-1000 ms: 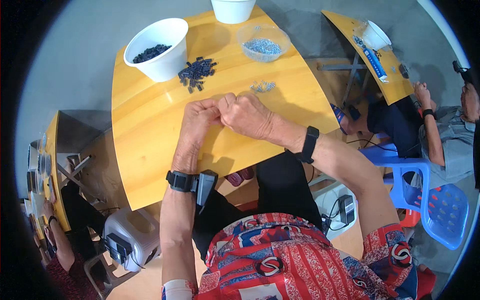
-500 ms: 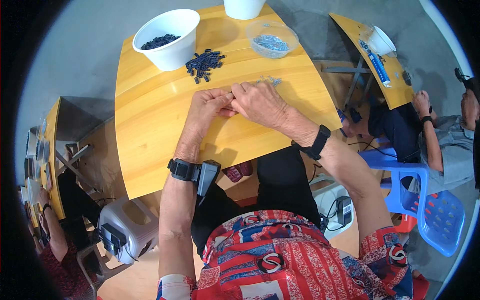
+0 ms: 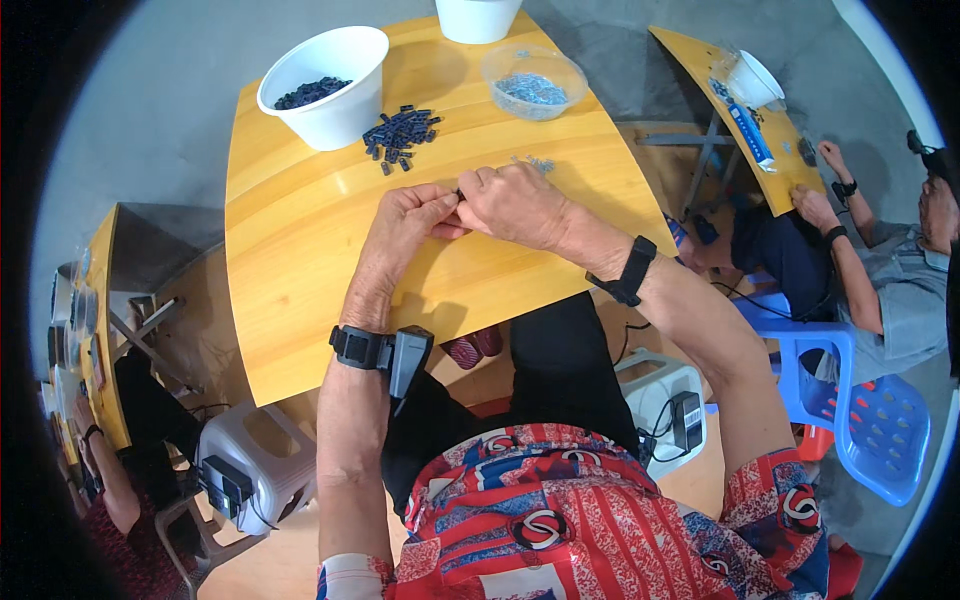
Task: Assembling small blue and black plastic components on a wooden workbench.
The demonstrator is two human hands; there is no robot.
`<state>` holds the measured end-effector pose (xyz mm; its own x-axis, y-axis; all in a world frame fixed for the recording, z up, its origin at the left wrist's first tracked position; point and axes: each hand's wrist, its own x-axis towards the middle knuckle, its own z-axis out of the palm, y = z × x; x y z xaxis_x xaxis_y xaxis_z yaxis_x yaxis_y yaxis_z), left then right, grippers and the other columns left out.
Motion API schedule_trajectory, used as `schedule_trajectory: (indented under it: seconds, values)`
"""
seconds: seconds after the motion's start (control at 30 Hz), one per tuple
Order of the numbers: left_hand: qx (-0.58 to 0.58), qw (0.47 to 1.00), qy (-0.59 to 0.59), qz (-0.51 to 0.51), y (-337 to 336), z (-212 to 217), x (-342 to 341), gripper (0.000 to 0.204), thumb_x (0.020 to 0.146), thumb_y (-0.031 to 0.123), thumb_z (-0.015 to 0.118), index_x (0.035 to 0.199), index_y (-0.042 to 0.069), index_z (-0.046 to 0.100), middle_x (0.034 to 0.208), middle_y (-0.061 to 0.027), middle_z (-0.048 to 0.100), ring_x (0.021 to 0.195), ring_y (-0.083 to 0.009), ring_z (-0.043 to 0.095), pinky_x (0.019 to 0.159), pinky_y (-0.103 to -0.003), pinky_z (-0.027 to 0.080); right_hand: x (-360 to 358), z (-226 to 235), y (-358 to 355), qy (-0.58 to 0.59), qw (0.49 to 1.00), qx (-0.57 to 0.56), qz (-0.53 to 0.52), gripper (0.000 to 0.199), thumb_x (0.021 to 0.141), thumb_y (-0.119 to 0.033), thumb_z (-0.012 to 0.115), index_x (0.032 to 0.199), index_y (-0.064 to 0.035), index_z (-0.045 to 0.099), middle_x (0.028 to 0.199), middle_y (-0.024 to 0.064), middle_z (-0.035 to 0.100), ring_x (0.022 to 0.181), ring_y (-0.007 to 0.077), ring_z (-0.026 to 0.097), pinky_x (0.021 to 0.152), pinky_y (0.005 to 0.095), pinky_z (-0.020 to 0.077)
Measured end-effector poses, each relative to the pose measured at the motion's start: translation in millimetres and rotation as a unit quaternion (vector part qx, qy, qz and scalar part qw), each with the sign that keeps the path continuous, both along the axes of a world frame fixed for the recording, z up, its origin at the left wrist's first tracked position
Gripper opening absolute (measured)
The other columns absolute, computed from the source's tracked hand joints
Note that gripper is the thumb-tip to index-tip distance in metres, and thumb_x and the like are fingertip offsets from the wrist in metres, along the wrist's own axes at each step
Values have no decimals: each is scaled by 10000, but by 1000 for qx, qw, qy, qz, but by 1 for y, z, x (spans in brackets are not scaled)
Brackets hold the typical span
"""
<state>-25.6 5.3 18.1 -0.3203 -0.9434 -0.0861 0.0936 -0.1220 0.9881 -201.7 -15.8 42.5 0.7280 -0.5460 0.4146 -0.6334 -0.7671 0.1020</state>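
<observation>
My left hand (image 3: 412,218) and my right hand (image 3: 518,206) meet above the middle of the yellow table. A small dark plastic piece (image 3: 459,194) shows between the left thumb and forefinger. The right fingers are curled and pressed together against it; whatever they pinch is hidden. Just beyond the hands lies a loose pile of dark blue plastic pieces (image 3: 401,132). Several tiny silvery metal parts (image 3: 540,164) are scattered behind my right hand.
A white tub (image 3: 335,110) of dark pieces stands at the table's (image 3: 290,300) far left. A clear bowl (image 3: 536,105) with silvery parts and another white tub (image 3: 478,20) are at the back. Co-workers sit at tables on both sides; a blue chair (image 3: 870,430) is at right.
My hands stay together in nearly the same place, and the dark piece now shows more between the fingers. The view has shifted slightly. The right-hand co-worker's hands have moved apart.
</observation>
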Motion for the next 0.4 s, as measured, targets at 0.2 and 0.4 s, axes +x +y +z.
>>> schedule_trajectory:
  seconds: [0.2,0.4]
  values:
    - [10,1000,-5,-1,0,-1,-1,216,899,110,536,933,-58,668,792,-75,667,700,-116,624,656,-220,508,0,-5,1,-2,1000,-24,13,221,738,-213,617,666,-33,511,550,120,580,503,242,626,456,357,505]
    - [11,1000,-13,3,0,-4,-2,202,877,102,547,895,-57,670,773,-76,665,694,-117,622,647,-219,508,5,-5,7,8,1000,-8,-8,255,715,-246,637,651,-32,513,542,113,580,495,236,621,451,337,504]
